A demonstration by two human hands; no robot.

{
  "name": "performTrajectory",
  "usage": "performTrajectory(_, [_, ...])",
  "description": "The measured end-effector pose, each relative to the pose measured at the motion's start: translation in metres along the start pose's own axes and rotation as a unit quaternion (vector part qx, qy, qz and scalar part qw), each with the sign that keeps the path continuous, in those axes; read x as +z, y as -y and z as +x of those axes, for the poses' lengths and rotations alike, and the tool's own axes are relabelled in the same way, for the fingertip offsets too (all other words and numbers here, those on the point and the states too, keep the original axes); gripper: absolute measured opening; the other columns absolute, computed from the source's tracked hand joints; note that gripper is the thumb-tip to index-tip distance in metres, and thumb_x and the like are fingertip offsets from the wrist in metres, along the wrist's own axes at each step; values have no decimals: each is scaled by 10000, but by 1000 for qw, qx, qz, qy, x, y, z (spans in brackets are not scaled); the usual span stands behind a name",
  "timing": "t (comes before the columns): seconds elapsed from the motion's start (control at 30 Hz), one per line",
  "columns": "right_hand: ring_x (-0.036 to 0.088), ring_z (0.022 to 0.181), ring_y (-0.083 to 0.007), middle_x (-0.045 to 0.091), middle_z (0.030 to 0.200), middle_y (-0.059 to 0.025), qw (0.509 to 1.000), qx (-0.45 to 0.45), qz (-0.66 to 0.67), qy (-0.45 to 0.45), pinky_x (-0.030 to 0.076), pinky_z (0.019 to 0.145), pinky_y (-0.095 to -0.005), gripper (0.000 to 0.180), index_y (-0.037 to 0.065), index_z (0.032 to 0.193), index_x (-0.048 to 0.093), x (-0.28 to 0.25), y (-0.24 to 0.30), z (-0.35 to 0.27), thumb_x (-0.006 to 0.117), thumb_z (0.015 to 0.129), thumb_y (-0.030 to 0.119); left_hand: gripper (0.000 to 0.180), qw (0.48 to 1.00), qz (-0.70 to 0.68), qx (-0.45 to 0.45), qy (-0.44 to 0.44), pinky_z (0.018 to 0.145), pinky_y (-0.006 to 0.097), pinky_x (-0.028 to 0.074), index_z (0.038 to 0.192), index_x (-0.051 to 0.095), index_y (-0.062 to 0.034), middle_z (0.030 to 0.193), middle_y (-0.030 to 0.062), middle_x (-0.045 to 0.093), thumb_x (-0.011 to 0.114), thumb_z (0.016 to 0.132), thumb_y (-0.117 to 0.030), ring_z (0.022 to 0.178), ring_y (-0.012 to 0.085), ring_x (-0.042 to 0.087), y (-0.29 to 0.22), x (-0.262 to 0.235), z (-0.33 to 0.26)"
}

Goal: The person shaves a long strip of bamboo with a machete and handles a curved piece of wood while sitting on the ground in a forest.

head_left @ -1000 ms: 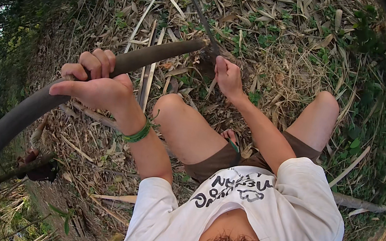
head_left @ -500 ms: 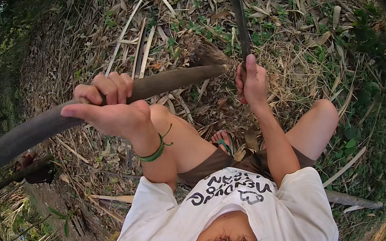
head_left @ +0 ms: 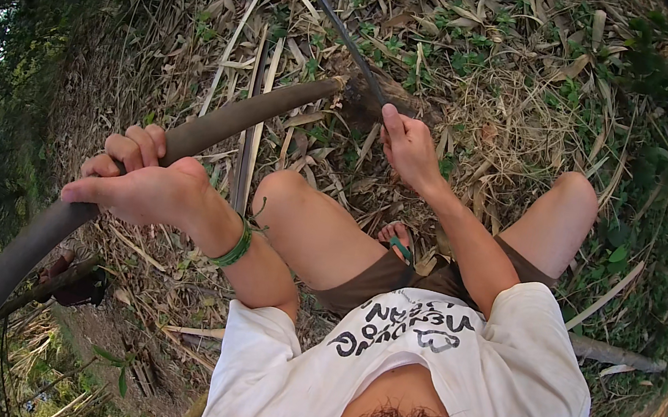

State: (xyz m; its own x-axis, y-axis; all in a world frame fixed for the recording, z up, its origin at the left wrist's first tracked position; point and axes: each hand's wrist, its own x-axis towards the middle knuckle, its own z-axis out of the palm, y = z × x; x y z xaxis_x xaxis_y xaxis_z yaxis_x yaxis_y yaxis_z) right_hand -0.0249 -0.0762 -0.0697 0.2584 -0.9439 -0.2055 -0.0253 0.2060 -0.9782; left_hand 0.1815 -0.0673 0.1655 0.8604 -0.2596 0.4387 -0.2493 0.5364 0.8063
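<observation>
A long, brown, slightly curved wooden pole [head_left: 231,120] runs from the lower left up toward the middle. My left hand [head_left: 145,182] is closed around it, fingers over the top and thumb along the near side. The pole's pale cut tip lies at or against a rough brown wood block [head_left: 401,98] on the ground; exact contact is unclear. In my right hand [head_left: 412,150] is a machete, its handle hidden by my fingers. The dark, narrow blade [head_left: 347,40] points up and left, passing just right of the pole's tip.
Dry leaves and green weeds cover the ground. Long split strips [head_left: 255,112] lie beyond my left knee. Another pole [head_left: 617,353] rests on the ground at right. A dark object [head_left: 80,284] sits by a branch at lower left. My bare knees are bent at both sides.
The pole and my left hand have shifted left, its tip moving left and farther away. My right hand has moved slightly left, and the machete blade has swung from nearly straight ahead toward the left.
</observation>
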Motion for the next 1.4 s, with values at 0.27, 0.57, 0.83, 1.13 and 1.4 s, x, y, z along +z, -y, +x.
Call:
performTrajectory(0.27, [461,500,-112,479,541,-20,991,16,-132,-21,375,493,-299,700,16,688,528,22,-49,28,418,1031,616,588,999,-23,-20,32,452,247,200,700,228,-188,543,-33,211,344,1017,-669,477,98,194,3,7,5])
performTrajectory(0.57, [441,492,-222,470,513,-137,991,-126,-26,-43,386,519,-404,745,-46,735,611,41,22,16,457,1005,630,579,999,-21,-25,2,438,249,213,709,232,-179,539,-34,226,354,1027,-648,470,96,210,3,-4,3])
performTrajectory(0.83, [559,472,-169,527,542,-58,980,135,-138,-37,432,464,-334,745,4,678,549,27,-70,31,415,1006,659,577,999,10,-32,-13,456,256,241,705,235,-185,555,-36,224,309,1033,-654,490,97,237,-3,8,-7])
performTrajectory(1.13, [451,457,-124,466,522,-17,997,-59,-39,-36,371,461,-308,707,40,662,511,40,-25,14,401,1022,638,596,1000,-8,-19,-6,437,248,219,695,207,-180,537,-38,218,380,1023,-647,475,89,222,-3,10,-7])
performTrajectory(1.4, [420,407,-107,445,507,-4,999,20,36,-20,332,398,-288,708,52,660,489,31,-17,13,392,1019,654,571,1000,12,-11,-7,442,251,252,701,234,-177,552,-28,246,312,1047,-625,483,99,244,1,6,-5])
